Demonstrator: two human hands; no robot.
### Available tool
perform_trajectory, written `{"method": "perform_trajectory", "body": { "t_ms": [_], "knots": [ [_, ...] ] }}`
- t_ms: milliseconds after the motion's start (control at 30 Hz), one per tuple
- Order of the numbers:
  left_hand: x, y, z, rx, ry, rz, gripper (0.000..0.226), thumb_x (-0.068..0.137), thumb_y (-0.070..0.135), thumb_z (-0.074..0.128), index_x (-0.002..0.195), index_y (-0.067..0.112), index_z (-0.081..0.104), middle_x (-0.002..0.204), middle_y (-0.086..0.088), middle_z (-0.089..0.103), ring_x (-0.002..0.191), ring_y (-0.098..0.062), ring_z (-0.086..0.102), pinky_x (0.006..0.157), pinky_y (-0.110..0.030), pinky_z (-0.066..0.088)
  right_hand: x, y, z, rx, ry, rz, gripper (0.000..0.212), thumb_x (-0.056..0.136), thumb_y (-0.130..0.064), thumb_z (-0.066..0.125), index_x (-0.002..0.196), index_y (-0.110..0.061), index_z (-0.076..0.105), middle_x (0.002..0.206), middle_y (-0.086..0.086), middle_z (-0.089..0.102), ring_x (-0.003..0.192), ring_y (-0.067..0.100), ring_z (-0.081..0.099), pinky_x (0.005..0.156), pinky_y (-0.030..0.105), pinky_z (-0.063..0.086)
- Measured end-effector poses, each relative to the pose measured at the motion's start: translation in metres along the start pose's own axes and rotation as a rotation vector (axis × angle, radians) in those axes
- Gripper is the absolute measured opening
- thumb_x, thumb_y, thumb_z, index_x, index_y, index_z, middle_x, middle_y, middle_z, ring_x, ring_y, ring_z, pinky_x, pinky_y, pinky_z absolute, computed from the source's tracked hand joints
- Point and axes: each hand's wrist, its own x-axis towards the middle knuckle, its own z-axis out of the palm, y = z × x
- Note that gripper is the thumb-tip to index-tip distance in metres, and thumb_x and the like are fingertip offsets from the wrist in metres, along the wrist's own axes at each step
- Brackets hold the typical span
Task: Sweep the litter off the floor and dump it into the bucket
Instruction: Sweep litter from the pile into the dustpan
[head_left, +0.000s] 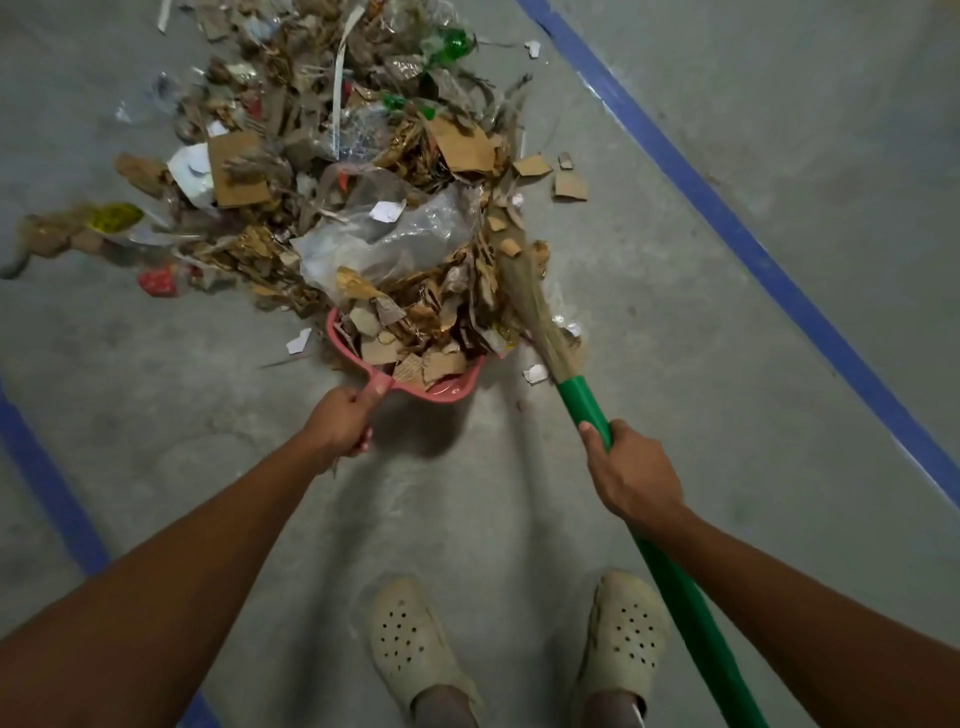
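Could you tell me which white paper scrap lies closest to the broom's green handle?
The white scrap on the floor between the pink dustpan and the broom, where bristles meet handle; the others lie up in the pile or left of the dustpan.

floor (675, 322): grey concrete | blue stripes (737, 239) | dim light

dim, flat light; soft shadows are thrown on the floor (675, 338) beneath the dustpan (453, 387). litter (52, 234) at the left edge is smeared by motion blur. lower corners are stretched by wide-angle distortion.

Bare forearms (171, 582), dirty cream perforated clogs (410, 634)
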Motion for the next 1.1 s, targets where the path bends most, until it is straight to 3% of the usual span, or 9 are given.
{"method": "perform_trajectory", "body": {
  "t_ms": [100, 233, 333, 400, 500, 633, 767, 867, 1100],
  "knots": [
    [-0.009, -0.022, 0.007, -0.009, 0.076, 0.015, 0.07, 0.088, 0.077, 0.049, 0.076, 0.008, 0.057, 0.056, -0.009, 0.056, 0.04, -0.016, 0.047, 0.046, -0.026, 0.039, 0.001, 0.019, -0.004, 0.089, 0.065, 0.09, 0.051, 0.102, -0.061, 0.033, 0.097, -0.016, 0.057, 0.079, 0.008, 0.065, 0.069, 0.027, 0.065, 0.067, 0.04, 0.056],
    [-0.017, -0.043, 0.005, -0.041, 0.083, -0.027, 0.071, 0.088, 0.071, 0.053, 0.092, 0.001, 0.058, 0.063, -0.01, 0.056, 0.044, -0.018, 0.045, 0.043, -0.025, 0.035, 0.011, 0.015, -0.009, 0.178, 0.002, 0.212, 0.051, 0.103, -0.056, 0.036, 0.094, -0.011, 0.057, 0.08, 0.011, 0.068, 0.064, 0.026, 0.07, 0.068, 0.045, 0.063],
    [-0.019, -0.046, 0.004, 0.05, 0.062, -0.025, 0.069, 0.092, 0.069, 0.051, 0.097, 0.001, 0.059, 0.067, -0.011, 0.058, 0.048, -0.019, 0.046, 0.044, -0.026, 0.036, 0.009, -0.001, -0.003, 0.124, -0.047, 0.154, 0.052, 0.102, -0.058, 0.037, 0.1, -0.01, 0.059, 0.083, 0.01, 0.066, 0.069, 0.026, 0.07, 0.069, 0.045, 0.063],
    [-0.021, -0.041, 0.006, 0.108, 0.053, -0.005, 0.064, 0.095, 0.066, 0.05, 0.096, 0.002, 0.059, 0.068, -0.01, 0.058, 0.048, -0.019, 0.047, 0.044, -0.026, 0.037, 0.002, -0.008, 0.004, 0.038, -0.081, 0.085, 0.052, 0.102, -0.059, 0.035, 0.101, -0.013, 0.058, 0.082, 0.007, 0.062, 0.072, 0.025, 0.067, 0.069, 0.04, 0.061],
    [-0.026, -0.035, 0.009, 0.116, 0.046, 0.024, 0.057, 0.096, 0.06, 0.051, 0.094, 0.004, 0.059, 0.069, -0.01, 0.058, 0.048, -0.018, 0.046, 0.043, -0.026, 0.036, -0.013, -0.008, 0.008, -0.029, -0.089, 0.006, 0.048, 0.104, -0.057, 0.032, 0.103, -0.015, 0.056, 0.078, 0.001, 0.058, 0.068, 0.017, 0.06, 0.054, 0.029, 0.046],
    [-0.042, -0.044, 0.011, 0.141, 0.048, 0.056, 0.046, 0.101, 0.047, 0.05, 0.093, 0.003, 0.058, 0.071, -0.012, 0.058, 0.051, -0.019, 0.046, 0.047, -0.028, 0.038, -0.031, 0.018, -0.001, 0.04, 0.008, 0.038, 0.045, 0.105, -0.055, 0.034, 0.102, -0.014, 0.054, 0.076, 0.001, 0.056, 0.064, 0.013, 0.053, 0.049, 0.027, 0.033],
    [-0.06, -0.073, 0.002, 0.183, 0.025, 0.024, 0.053, 0.098, 0.053, 0.051, 0.085, 0.002, 0.057, 0.064, -0.01, 0.057, 0.048, -0.018, 0.046, 0.045, -0.027, 0.037, -0.039, 0.06, -0.003, 0.098, 0.103, 0.136, 0.051, 0.102, -0.061, 0.031, 0.098, -0.016, 0.054, 0.077, 0.005, 0.06, 0.067, 0.022, 0.059, 0.059, 0.033, 0.047],
    [-0.068, -0.09, -0.001, 0.188, 0.009, -0.011, 0.055, 0.092, 0.059, 0.055, 0.076, 0.006, 0.052, 0.057, -0.009, 0.054, 0.043, -0.018, 0.043, 0.044, -0.026, 0.034, -0.046, 0.087, 0.003, 0.129, 0.065, 0.223, 0.054, 0.102, -0.063, 0.03, 0.094, -0.016, 0.055, 0.077, 0.007, 0.064, 0.067, 0.024, 0.065, 0.066, 0.041, 0.059],
    [-0.068, -0.071, 0.031, 0.183, -0.043, -0.005, 0.049, 0.098, 0.054, 0.052, 0.084, 0.006, 0.054, 0.061, -0.007, 0.054, 0.044, -0.015, 0.043, 0.043, -0.026, 0.036, -0.064, 0.081, 0.03, 0.037, -0.091, 0.119, 0.05, 0.103, -0.058, 0.032, 0.098, -0.014, 0.055, 0.081, 0.005, 0.063, 0.071, 0.022, 0.064, 0.068, 0.038, 0.057]
  ]
}}
